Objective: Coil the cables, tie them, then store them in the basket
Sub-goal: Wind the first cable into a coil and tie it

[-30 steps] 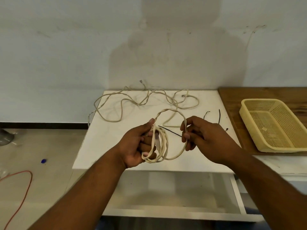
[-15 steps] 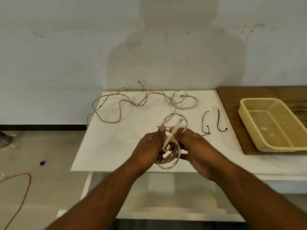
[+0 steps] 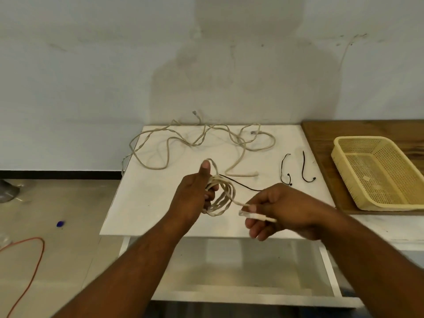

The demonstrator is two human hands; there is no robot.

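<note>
A loose beige cable (image 3: 169, 143) is lying sprawled across the rear of the white table (image 3: 149, 203). The left hand (image 3: 192, 196) is gripping a coiled cable (image 3: 223, 198) above the table's front, thumb raised. The right hand (image 3: 282, 207) is pinching that coil's plug end. Two black ties (image 3: 285, 171) are lying near the wooden board (image 3: 321, 134), where the yellow basket (image 3: 344, 157) is sitting.

Worktop: white slab (image 3: 158, 203), mid-view.
Wooden board: brown (image 3: 325, 134), 3 o'clock, just beside the worktop's right edge.
Floor: orange cord (image 3: 43, 245) looping at 8 o'clock; small blue object (image 3: 60, 223) near it.
Skirting: black strip (image 3: 59, 174), 9 o'clock, at the wall's (image 3: 91, 76) foot.
</note>
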